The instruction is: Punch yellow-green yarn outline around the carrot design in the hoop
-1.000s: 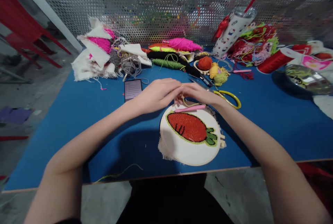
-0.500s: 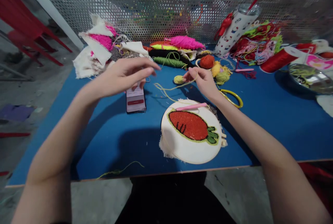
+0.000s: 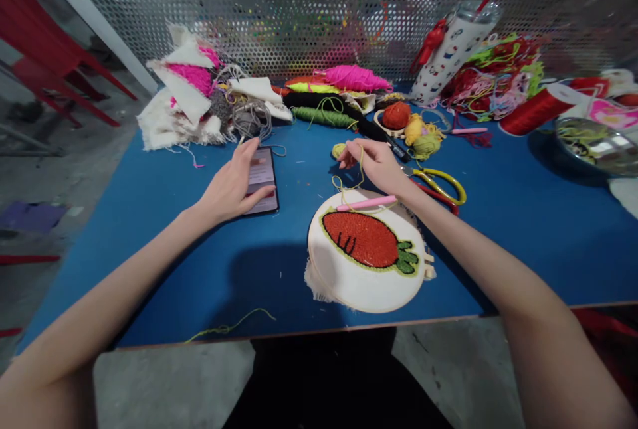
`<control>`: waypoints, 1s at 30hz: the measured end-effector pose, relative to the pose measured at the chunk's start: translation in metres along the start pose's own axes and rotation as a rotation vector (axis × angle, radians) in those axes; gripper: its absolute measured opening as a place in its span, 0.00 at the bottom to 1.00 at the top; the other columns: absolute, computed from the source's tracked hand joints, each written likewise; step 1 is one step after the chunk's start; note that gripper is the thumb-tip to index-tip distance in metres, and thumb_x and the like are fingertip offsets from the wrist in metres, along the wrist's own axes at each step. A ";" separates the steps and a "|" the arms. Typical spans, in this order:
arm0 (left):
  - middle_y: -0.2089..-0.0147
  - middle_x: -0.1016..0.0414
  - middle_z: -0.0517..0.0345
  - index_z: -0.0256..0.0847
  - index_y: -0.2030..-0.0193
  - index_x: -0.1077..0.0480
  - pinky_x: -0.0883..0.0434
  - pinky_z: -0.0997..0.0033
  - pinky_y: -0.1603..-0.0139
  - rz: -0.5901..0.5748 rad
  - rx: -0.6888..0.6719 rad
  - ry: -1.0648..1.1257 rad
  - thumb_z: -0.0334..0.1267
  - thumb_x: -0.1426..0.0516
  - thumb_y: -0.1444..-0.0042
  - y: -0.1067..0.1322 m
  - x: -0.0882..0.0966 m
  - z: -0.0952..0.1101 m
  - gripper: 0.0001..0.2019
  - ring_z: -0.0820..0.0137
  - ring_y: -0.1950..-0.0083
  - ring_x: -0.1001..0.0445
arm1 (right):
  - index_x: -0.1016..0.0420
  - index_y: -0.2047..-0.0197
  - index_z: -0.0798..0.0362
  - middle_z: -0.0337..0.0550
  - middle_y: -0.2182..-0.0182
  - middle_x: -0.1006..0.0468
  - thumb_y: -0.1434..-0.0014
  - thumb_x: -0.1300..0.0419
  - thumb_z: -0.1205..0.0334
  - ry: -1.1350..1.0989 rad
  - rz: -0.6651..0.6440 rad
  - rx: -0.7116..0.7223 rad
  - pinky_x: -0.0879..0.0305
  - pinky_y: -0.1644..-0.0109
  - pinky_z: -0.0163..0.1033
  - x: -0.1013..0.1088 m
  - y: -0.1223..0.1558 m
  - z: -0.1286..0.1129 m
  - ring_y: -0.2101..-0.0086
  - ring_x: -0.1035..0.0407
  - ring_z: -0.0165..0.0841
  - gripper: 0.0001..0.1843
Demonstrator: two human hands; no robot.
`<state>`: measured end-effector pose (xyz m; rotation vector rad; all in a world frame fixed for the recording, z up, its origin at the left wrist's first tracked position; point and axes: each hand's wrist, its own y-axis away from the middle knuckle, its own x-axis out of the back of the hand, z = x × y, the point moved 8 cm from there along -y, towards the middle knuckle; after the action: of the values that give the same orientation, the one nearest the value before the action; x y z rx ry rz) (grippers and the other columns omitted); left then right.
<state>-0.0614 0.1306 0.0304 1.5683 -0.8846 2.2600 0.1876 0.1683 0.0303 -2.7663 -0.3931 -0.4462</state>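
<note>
My left hand [image 3: 232, 183] lies over the left side of a phone [image 3: 268, 180], its thumb spread apart from the fingers; it covers part of the lit screen. My right hand [image 3: 379, 162] has its fingers curled round a strand of light green yarn [image 3: 361, 173]. The strand loops down towards a round embroidery hoop [image 3: 343, 293]. Stretched in that hoop is white cloth worked with an orange carrot [image 3: 363, 241] with green leaves. Across the hoop's top lies a pink punch needle [image 3: 366, 203]. Behind my right fingertips sits a small yellow-green ball of yarn [image 3: 338, 150], partly hidden.
Scissors [image 3: 451, 183] with yellow and red handles lie right of my right wrist. Along the perforated metal panel [image 3: 299, 17] are cloth scraps [image 3: 174, 117], yarn skeins [image 3: 356, 79] and a tumbler [image 3: 451, 50]. A metal bowl [image 3: 598, 167] stands far right. Loose yarn [image 3: 224, 328] lies near the front edge.
My left hand has come down and left onto the phone. My right hand has shifted slightly left and lower, and the yarn that stretched leftward now hangs in a loop below it.
</note>
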 end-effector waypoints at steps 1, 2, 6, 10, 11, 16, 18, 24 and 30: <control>0.27 0.50 0.31 0.38 0.26 0.60 0.32 0.45 0.36 0.011 0.008 0.016 0.60 0.49 0.38 -0.004 -0.001 -0.004 0.42 0.46 0.27 0.45 | 0.26 0.71 0.51 0.41 0.74 0.23 0.38 0.48 0.36 0.012 -0.006 0.000 0.32 0.61 0.40 -0.001 0.000 0.001 0.70 0.29 0.31 0.27; 0.27 0.51 0.31 0.38 0.27 0.60 0.32 0.44 0.36 0.018 0.014 0.027 0.61 0.50 0.39 -0.008 -0.003 -0.007 0.43 0.46 0.27 0.45 | 0.26 0.70 0.51 0.41 0.74 0.23 0.38 0.48 0.36 0.022 -0.012 -0.001 0.32 0.61 0.40 -0.001 0.000 0.002 0.70 0.29 0.31 0.27; 0.27 0.54 0.23 0.30 0.29 0.55 0.34 0.40 0.36 0.010 0.051 0.042 0.64 0.52 0.39 -0.026 -0.008 -0.013 0.44 0.43 0.28 0.43 | 0.26 0.69 0.51 0.41 0.73 0.23 0.37 0.49 0.37 0.059 -0.041 -0.004 0.34 0.60 0.40 -0.004 0.001 0.003 0.70 0.29 0.31 0.27; 0.28 0.51 0.26 0.31 0.29 0.52 0.34 0.45 0.35 0.029 0.026 0.005 0.64 0.50 0.40 -0.034 -0.007 0.008 0.43 0.44 0.29 0.41 | 0.26 0.69 0.52 0.42 0.73 0.23 0.36 0.49 0.40 0.088 -0.062 0.003 0.35 0.59 0.40 -0.006 0.002 0.002 0.69 0.29 0.32 0.25; 0.28 0.50 0.28 0.32 0.29 0.52 0.33 0.48 0.36 0.038 0.034 -0.007 0.63 0.50 0.39 -0.035 -0.006 0.016 0.42 0.46 0.30 0.40 | 0.27 0.69 0.52 0.42 0.73 0.23 0.35 0.49 0.40 0.093 -0.066 0.005 0.35 0.59 0.40 -0.007 0.002 0.001 0.69 0.29 0.32 0.25; 0.35 0.38 0.30 0.28 0.35 0.43 0.31 0.53 0.39 0.064 -0.041 -0.089 0.47 0.50 0.33 -0.038 -0.008 0.071 0.27 0.50 0.33 0.35 | 0.27 0.67 0.52 0.41 0.72 0.22 0.35 0.47 0.45 0.143 -0.075 0.035 0.36 0.61 0.39 -0.008 0.004 -0.005 0.70 0.29 0.32 0.20; 0.42 0.30 0.36 0.30 0.36 0.40 0.29 0.57 0.48 0.059 -0.084 -0.128 0.37 0.52 0.33 -0.044 -0.014 0.091 0.21 0.55 0.42 0.28 | 0.28 0.64 0.52 0.40 0.73 0.23 0.36 0.45 0.50 0.217 -0.058 0.067 0.38 0.63 0.38 -0.006 0.005 -0.010 0.71 0.31 0.31 0.15; 0.55 0.23 0.43 0.33 0.42 0.34 0.36 0.61 0.58 0.063 -0.301 -0.252 0.32 0.56 0.32 -0.062 -0.035 0.134 0.16 0.61 0.56 0.25 | 0.29 0.58 0.51 0.38 0.71 0.24 0.46 0.44 0.69 0.353 -0.143 0.190 0.40 0.65 0.37 -0.009 0.010 -0.021 0.71 0.33 0.32 0.11; 0.66 0.23 0.49 0.34 0.53 0.29 0.38 0.64 0.62 0.106 -0.376 -0.244 0.31 0.55 0.31 -0.060 -0.034 0.140 0.13 0.64 0.62 0.25 | 0.29 0.56 0.52 0.35 0.73 0.28 0.43 0.42 0.66 0.199 -0.375 0.119 0.40 0.66 0.35 -0.011 0.011 -0.013 0.73 0.37 0.28 0.10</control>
<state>0.0889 0.0974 0.0526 1.6673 -1.3936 1.8439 0.1776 0.1518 0.0352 -2.5037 -0.8620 -0.7527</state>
